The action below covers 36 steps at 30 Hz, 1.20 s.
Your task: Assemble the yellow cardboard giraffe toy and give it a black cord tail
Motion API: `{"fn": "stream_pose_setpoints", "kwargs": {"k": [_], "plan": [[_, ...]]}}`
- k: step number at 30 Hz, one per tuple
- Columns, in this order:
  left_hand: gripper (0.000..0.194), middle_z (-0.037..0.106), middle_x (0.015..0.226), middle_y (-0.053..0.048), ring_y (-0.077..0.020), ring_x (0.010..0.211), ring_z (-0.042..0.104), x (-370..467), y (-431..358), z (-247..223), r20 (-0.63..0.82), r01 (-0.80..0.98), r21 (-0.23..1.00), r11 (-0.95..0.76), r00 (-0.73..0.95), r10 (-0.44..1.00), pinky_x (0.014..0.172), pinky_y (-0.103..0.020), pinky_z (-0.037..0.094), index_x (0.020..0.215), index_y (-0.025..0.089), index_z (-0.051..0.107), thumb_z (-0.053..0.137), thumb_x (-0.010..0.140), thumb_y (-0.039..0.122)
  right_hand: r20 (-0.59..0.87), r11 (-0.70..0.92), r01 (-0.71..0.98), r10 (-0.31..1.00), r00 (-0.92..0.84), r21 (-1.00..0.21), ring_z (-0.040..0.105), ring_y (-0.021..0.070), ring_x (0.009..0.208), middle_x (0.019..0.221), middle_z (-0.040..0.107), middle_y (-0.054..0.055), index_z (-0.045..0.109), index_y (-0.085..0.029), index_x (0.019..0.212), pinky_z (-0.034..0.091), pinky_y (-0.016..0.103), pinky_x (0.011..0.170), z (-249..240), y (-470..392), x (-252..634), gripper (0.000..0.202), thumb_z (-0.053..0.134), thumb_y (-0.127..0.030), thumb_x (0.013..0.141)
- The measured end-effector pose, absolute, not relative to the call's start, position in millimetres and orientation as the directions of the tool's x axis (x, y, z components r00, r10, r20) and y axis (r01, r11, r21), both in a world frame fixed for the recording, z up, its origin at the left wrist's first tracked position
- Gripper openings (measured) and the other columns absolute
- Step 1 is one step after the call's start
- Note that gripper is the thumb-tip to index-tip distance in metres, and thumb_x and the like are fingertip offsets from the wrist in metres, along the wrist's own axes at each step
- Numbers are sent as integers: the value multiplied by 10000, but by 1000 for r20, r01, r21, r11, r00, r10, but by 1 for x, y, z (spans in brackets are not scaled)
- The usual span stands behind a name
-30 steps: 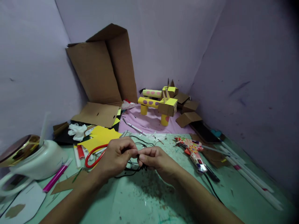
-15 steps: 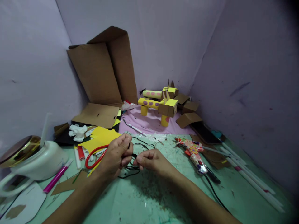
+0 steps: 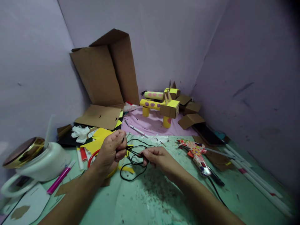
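Note:
Black cord (image 3: 133,153) stretches in several strands between my two hands, with loose loops hanging around and below them. My left hand (image 3: 112,149) is closed in a fist around one part of the cord. Opposite it, my right hand (image 3: 156,157) pinches other strands between thumb and fingers. Behind my left hand lie a sheet of yellow paper (image 3: 99,137) and red-handled scissors (image 3: 92,157), partly hidden by the hand and wrist.
Two yellow spotted cardboard animals (image 3: 152,104) stand on a pink cloth (image 3: 133,120) at the back. A patterned glue gun (image 3: 195,153) lies to the right, near long white sticks (image 3: 255,178). A white teapot (image 3: 51,159) sits at left, and folded cardboard (image 3: 100,72) leans behind.
My hands have moved apart, the left one slightly leftward and the right one slightly rightward. More black cord now shows between them, with a wider loop below.

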<state>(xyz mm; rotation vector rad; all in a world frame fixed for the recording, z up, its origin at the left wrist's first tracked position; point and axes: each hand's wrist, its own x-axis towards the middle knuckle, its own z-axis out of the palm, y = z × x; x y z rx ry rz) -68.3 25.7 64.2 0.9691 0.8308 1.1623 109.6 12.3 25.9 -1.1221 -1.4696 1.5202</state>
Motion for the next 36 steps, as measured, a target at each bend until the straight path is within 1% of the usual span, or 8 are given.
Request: {"fn": "stream_pose_setpoints", "kwargs": {"k": [3,6,12,18,23,28,31,36], "plan": [[425,316,481,125,7,357,184,-67,25,64,-46,-351,928,127,231,972,316,-80,187,683,187,376,726,692,428,-95,-55,148,955,-281,-987,364,81,467,515,560,-6,659,-150,555,274,224,484,23,16,111,289,590,-374,726],[425,312,482,125,7,361,177,-66,24,64,-44,-349,928,130,244,969,318,-80,188,678,187,371,714,707,436,-61,-33,177,986,-154,-984,409,103,510,566,591,-4,717,-154,714,302,232,512,18,20,112,166,605,-274,691],[406,320,490,124,6,373,165,-67,24,65,-52,-345,928,142,258,965,323,-79,182,698,183,389,708,718,432,7,11,165,1000,-23,-986,423,107,535,655,611,15,715,-144,825,324,232,502,21,22,116,234,576,-300,719],[382,319,486,125,5,366,168,-63,21,63,-60,-346,925,156,272,960,317,-80,191,709,182,406,711,719,413,33,10,-65,936,-349,-998,434,66,484,805,628,7,648,-196,1044,352,206,462,27,6,103,355,624,-320,711],[385,320,473,121,6,349,194,-69,25,67,-42,-374,919,123,218,975,310,-76,202,677,181,401,730,697,382,-55,-19,78,868,-493,-997,381,68,444,500,495,-40,676,-151,679,281,193,442,27,2,101,201,545,-278,763],[383,337,452,112,-2,305,255,-97,39,82,32,-448,894,-19,21,999,288,-87,209,622,186,355,718,690,289,53,114,369,984,-173,-922,450,102,457,487,535,-22,675,-158,649,301,215,458,35,24,136,225,506,-252,763],[407,351,449,115,2,296,258,-105,41,86,6,-447,894,23,64,998,285,-86,206,628,185,360,752,651,293,173,153,509,985,-9,-847,547,160,569,577,625,24,697,-178,666,373,259,544,33,32,148,217,542,-303,752],[431,353,450,122,15,311,209,-87,30,77,-69,-412,891,192,294,953,293,-75,186,670,180,395,780,637,372,323,326,355,944,-70,-876,590,177,684,817,697,67,707,-189,798,423,283,609,28,16,126,166,592,-291,736]]}}
